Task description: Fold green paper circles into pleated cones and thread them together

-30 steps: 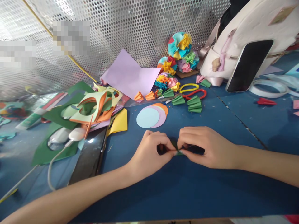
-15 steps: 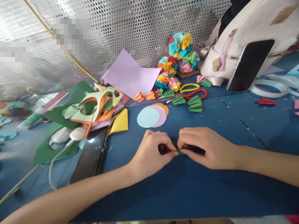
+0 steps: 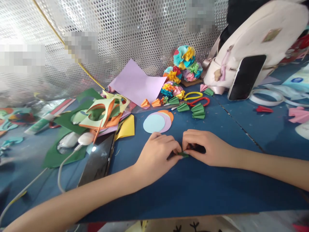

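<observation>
My left hand (image 3: 155, 156) and my right hand (image 3: 205, 146) meet on the blue table (image 3: 193, 190), fingertips pinched together on a small green folded paper piece (image 3: 183, 154). Only a sliver of that piece shows between the fingers. Just beyond the hands lies a stack of paper circles (image 3: 156, 122), light blue on top with pink and orange under it. Several green folded paper pieces (image 3: 196, 111) sit farther back beside red and yellow scissors (image 3: 198, 100).
Paper scraps with cut-out holes (image 3: 101, 111) pile at the left over a yellow sheet (image 3: 126, 127). A dark phone (image 3: 98, 164) and white cable (image 3: 62, 164) lie at front left. Paper flower balls (image 3: 187, 62), a lilac sheet (image 3: 136, 82), a white bag (image 3: 253, 42) with a phone (image 3: 246, 77), and tape roll (image 3: 266, 96) stand behind.
The view has shifted, so everything sits slightly higher and smaller. Both hands stay pinched on the green piece, now pressed a little closer together on it.
</observation>
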The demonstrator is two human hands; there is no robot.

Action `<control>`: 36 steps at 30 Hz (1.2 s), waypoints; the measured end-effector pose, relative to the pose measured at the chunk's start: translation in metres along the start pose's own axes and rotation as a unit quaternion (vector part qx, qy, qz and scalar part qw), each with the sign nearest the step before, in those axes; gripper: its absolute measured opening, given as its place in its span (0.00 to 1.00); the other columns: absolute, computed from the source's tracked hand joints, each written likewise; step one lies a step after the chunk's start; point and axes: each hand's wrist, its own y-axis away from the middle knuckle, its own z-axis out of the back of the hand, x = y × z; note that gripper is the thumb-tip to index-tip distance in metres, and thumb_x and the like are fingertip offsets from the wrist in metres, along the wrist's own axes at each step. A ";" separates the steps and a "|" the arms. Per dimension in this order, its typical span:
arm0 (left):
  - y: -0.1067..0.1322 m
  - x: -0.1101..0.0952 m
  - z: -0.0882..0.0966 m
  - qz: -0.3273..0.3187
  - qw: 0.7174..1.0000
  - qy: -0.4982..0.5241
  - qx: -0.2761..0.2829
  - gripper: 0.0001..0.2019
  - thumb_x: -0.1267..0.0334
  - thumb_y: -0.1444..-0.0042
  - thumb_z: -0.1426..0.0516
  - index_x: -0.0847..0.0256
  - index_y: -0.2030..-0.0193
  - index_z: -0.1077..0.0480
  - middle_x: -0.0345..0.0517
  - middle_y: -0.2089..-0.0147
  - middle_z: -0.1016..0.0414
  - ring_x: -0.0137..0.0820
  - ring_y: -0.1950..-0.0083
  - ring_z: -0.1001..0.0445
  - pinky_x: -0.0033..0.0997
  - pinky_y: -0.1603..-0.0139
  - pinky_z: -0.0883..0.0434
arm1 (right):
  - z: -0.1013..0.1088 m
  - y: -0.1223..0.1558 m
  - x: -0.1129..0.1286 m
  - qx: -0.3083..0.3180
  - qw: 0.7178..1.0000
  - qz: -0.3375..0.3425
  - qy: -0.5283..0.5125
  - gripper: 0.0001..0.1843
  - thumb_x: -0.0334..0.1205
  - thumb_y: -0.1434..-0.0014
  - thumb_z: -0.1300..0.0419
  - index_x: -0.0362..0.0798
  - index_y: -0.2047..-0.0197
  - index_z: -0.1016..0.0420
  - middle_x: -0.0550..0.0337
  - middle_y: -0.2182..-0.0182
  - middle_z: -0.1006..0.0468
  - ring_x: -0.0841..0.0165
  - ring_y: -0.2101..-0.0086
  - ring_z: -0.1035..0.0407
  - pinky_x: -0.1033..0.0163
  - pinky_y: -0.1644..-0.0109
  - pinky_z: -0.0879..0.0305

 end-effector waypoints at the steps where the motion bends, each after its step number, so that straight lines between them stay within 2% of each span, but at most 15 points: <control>1: 0.002 -0.002 0.003 -0.017 0.999 -0.037 0.003 0.04 0.63 0.39 0.42 0.60 0.63 0.27 0.38 0.63 0.25 0.30 0.60 0.27 0.37 0.51 0.40 | 0.000 0.000 0.001 -0.004 1.000 -0.002 -0.001 0.07 0.28 0.42 0.44 0.49 0.67 0.35 0.65 0.71 0.35 0.71 0.68 0.40 0.65 0.64 0.45; 7: 0.026 -0.019 0.012 -0.063 0.981 -0.181 0.040 0.17 0.53 0.36 0.47 0.62 0.50 0.28 0.46 0.54 0.27 0.37 0.55 0.28 0.43 0.47 0.37 | -0.001 0.000 0.005 0.003 0.999 -0.043 -0.006 0.07 0.29 0.41 0.43 0.49 0.69 0.36 0.65 0.70 0.34 0.72 0.70 0.40 0.65 0.66 0.44; 11: 0.040 -0.027 0.001 -0.058 0.967 -0.247 0.022 0.29 0.43 0.42 0.44 0.68 0.46 0.31 0.51 0.52 0.29 0.41 0.53 0.31 0.41 0.49 0.34 | -0.002 -0.001 0.007 -0.004 0.999 -0.038 0.021 0.08 0.30 0.41 0.43 0.49 0.69 0.38 0.65 0.70 0.34 0.70 0.69 0.40 0.65 0.66 0.43; 14: 0.043 -0.029 -0.010 -0.058 0.959 -0.277 0.000 0.35 0.38 0.48 0.42 0.71 0.48 0.29 0.52 0.54 0.29 0.40 0.56 0.32 0.38 0.53 0.33 | -0.002 -0.001 0.011 -0.013 0.998 -0.032 0.059 0.09 0.30 0.41 0.43 0.50 0.69 0.39 0.64 0.70 0.33 0.68 0.67 0.39 0.63 0.65 0.43; 17: 0.043 -0.031 -0.016 -0.062 0.956 -0.288 -0.018 0.35 0.37 0.49 0.42 0.71 0.50 0.28 0.51 0.56 0.30 0.39 0.58 0.32 0.36 0.55 0.33 | -0.002 0.003 0.016 -0.037 0.993 -0.026 0.105 0.06 0.31 0.40 0.43 0.50 0.67 0.37 0.62 0.67 0.30 0.66 0.63 0.37 0.60 0.61 0.40; 19: 0.042 -0.031 -0.018 -0.068 0.954 -0.292 -0.026 0.34 0.38 0.49 0.42 0.71 0.52 0.27 0.50 0.58 0.30 0.38 0.58 0.33 0.36 0.56 0.33 | -0.004 0.010 0.022 -0.057 0.993 -0.024 0.105 0.05 0.31 0.39 0.44 0.50 0.60 0.35 0.59 0.61 0.28 0.64 0.59 0.36 0.58 0.56 0.37; 22: 0.042 -0.032 -0.018 -0.075 0.952 -0.293 -0.036 0.33 0.38 0.50 0.41 0.71 0.55 0.26 0.51 0.58 0.31 0.39 0.58 0.33 0.36 0.55 0.34 | -0.008 0.027 0.031 -0.059 0.995 -0.022 0.076 0.18 0.33 0.37 0.46 0.51 0.44 0.39 0.54 0.48 0.30 0.63 0.48 0.36 0.55 0.46 0.36; 25: 0.040 -0.032 -0.017 -0.076 0.952 -0.295 -0.034 0.34 0.37 0.50 0.41 0.72 0.54 0.26 0.52 0.57 0.30 0.40 0.57 0.32 0.37 0.53 0.34 | -0.016 0.043 0.038 -0.015 0.993 -0.018 0.114 0.33 0.35 0.37 0.45 0.50 0.32 0.52 0.51 0.38 0.36 0.61 0.40 0.42 0.51 0.39 0.39; 27: 0.040 -0.032 -0.014 -0.071 0.956 -0.285 -0.021 0.35 0.37 0.49 0.42 0.72 0.51 0.27 0.52 0.56 0.29 0.39 0.57 0.32 0.37 0.53 0.35 | -0.020 0.049 0.040 0.004 0.988 -0.006 0.154 0.36 0.37 0.36 0.46 0.48 0.29 0.56 0.49 0.37 0.38 0.60 0.39 0.43 0.49 0.39 0.38; 29: 0.041 -0.032 -0.012 -0.059 0.960 -0.272 -0.009 0.36 0.36 0.48 0.43 0.71 0.49 0.28 0.51 0.56 0.29 0.39 0.58 0.32 0.38 0.53 0.35 | -0.023 0.051 0.040 0.010 0.982 0.007 0.187 0.35 0.37 0.35 0.47 0.45 0.29 0.56 0.48 0.36 0.37 0.59 0.39 0.43 0.49 0.40 0.37; 32: 0.048 -0.031 -0.011 -0.058 0.959 -0.278 -0.013 0.37 0.35 0.47 0.44 0.71 0.47 0.29 0.53 0.53 0.27 0.41 0.56 0.32 0.41 0.49 0.37 | -0.023 0.050 0.039 0.003 0.974 0.029 0.223 0.33 0.37 0.35 0.47 0.42 0.30 0.52 0.48 0.36 0.36 0.59 0.39 0.41 0.50 0.41 0.36; 36: 0.057 -0.028 -0.014 -0.098 0.955 -0.279 -0.030 0.36 0.36 0.44 0.47 0.70 0.44 0.30 0.53 0.46 0.27 0.41 0.50 0.32 0.42 0.41 0.43 | -0.020 0.048 0.036 0.003 0.965 0.057 0.256 0.31 0.38 0.36 0.48 0.40 0.31 0.47 0.48 0.37 0.35 0.59 0.40 0.41 0.50 0.42 0.36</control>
